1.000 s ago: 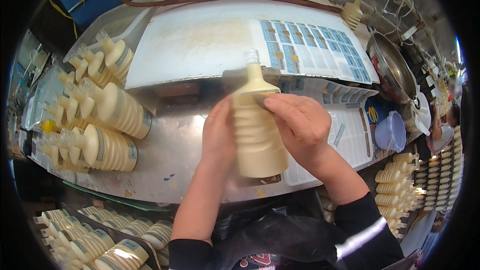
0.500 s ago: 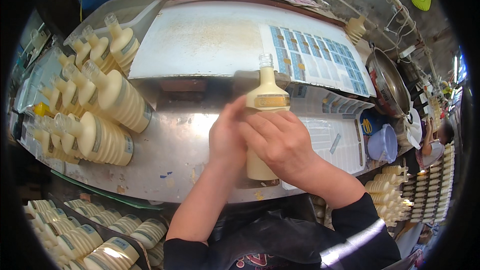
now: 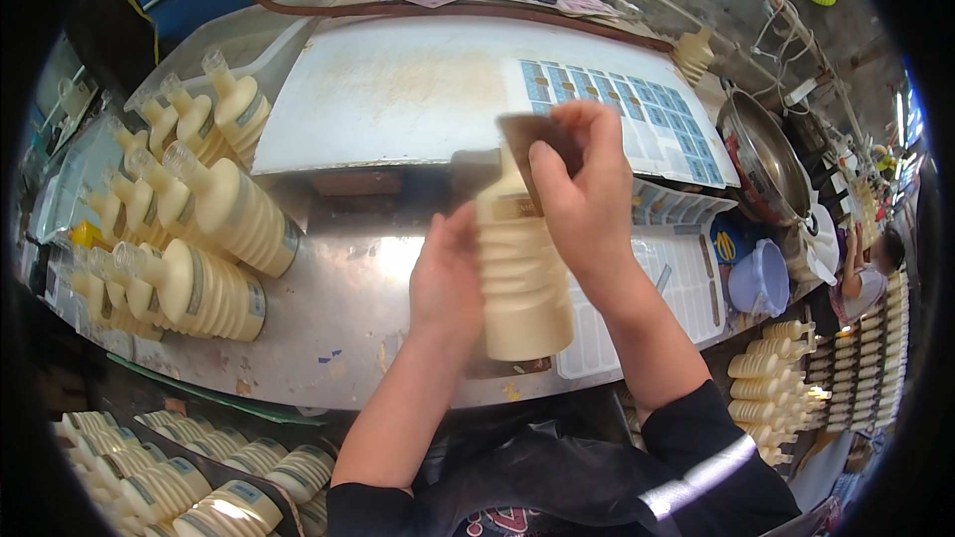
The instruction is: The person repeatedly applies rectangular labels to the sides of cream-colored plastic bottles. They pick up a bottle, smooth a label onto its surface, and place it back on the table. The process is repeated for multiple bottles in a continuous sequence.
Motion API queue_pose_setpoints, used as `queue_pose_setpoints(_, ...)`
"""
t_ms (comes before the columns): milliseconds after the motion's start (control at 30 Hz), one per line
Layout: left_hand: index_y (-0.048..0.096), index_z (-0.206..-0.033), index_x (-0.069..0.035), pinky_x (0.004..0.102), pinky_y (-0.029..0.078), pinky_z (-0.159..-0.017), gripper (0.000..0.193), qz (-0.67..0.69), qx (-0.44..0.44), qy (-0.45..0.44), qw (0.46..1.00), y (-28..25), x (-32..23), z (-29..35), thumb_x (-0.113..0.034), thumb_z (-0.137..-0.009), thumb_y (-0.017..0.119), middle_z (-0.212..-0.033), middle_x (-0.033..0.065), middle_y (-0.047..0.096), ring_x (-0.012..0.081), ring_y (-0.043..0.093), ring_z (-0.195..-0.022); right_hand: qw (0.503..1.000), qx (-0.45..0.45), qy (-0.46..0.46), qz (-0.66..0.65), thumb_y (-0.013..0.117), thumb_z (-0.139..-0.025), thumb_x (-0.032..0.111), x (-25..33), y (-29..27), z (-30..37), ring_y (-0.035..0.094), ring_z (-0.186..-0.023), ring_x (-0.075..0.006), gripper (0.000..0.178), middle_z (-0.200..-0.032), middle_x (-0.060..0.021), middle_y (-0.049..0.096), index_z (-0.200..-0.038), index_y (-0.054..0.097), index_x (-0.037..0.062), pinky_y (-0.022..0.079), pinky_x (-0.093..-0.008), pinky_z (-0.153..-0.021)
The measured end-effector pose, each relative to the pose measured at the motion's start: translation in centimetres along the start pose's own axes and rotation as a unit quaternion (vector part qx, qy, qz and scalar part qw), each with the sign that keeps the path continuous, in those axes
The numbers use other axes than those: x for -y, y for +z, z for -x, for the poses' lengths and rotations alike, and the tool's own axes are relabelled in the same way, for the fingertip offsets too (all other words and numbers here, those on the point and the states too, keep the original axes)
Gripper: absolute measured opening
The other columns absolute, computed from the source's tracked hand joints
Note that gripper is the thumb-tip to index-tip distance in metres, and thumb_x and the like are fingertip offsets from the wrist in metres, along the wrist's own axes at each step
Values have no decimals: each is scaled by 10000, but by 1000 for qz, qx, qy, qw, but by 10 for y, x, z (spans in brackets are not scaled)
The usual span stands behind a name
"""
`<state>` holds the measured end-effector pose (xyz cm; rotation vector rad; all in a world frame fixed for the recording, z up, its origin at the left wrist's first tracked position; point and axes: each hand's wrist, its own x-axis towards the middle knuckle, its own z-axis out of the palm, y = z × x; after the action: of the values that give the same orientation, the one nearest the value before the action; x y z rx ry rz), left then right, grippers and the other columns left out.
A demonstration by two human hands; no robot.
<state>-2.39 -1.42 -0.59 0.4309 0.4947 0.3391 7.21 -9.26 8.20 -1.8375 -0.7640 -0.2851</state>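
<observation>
In front of me a cream ribbed bottle stands upright on the metal table. It has a gold-toned label around its shoulder, partly covered, and its neck is mostly hidden. My left hand is cupped against the bottle's left side, its fingertips partly behind the ribs. A thin dark brown flat scraper is pinched between the thumb and fingers of my right hand, at the bottle's neck and shoulder. Beyond them, a sheet of blue labels lies on the white board.
Several cream bottles stand on the left. Others lie in a crate below the table edge. To the right are a lilac bucket, a large metal pan and stacked bottles. A person works at the far right.
My right hand has risen from the bottle's label to its neck, and the brown scraper now shows in it. My left hand stays at the bottle's left side; more ribs are uncovered.
</observation>
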Motion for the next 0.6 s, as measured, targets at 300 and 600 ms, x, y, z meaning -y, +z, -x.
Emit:
queue_pose_setpoints(300, 504, -1242, -15, 322, 541, -877, 365, -189, -2, 63, 980, 4, 5, -14, -221, -1001, 687, -1141, 84, 588, 153, 604, -1037, 994, 65, 23, 86, 503, -944, 74, -53, -13, 8, 575, -1201, -451, 387, -1276, -267, 597, -1326, 491, 14, 458, -479, -1035)
queue_pose_setpoints(600, 493, -1272, -3, 323, 528, -903, 385, -204, 16, 80, 976, 3, 4, -14, -205, -1000, 676, -1172, 105, 599, 152, 598, -1059, 997, 67, 12, 37, 504, -939, 63, -51, -12, 12, 570, -1210, -437, 410, -1288, -274, 580, -1337, 466, -29, 445, -479, -1048)
